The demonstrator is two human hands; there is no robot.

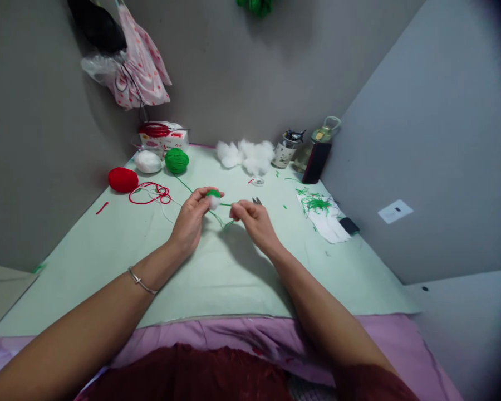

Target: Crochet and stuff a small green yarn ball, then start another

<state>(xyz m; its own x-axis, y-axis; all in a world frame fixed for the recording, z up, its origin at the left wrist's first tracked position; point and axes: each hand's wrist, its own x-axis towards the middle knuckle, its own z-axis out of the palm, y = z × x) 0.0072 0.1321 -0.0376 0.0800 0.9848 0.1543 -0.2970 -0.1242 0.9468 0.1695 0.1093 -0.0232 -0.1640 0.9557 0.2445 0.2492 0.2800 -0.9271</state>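
Note:
My left hand (pixel 191 218) is closed around a small green-and-white piece (pixel 214 199), its green part on top and fluffy white below. To its right, my right hand (pixel 253 218) pinches a green strand (pixel 225 205) that runs across from the piece. Loose green yarn hangs in loops between the two hands. Another green strand leads back to the green yarn ball (pixel 176 161). Just behind my right hand, the dark tips of scissors (pixel 256 201) show; the rest is hidden.
At the left lie a red yarn ball (pixel 123 180), a white one (pixel 148 161) and tangled red yarn. White stuffing (pixel 246 157), a pen cup (pixel 284 151), a bottle and a phone (pixel 316 162) stand behind. Green scraps (pixel 317 204) cover paper at the right.

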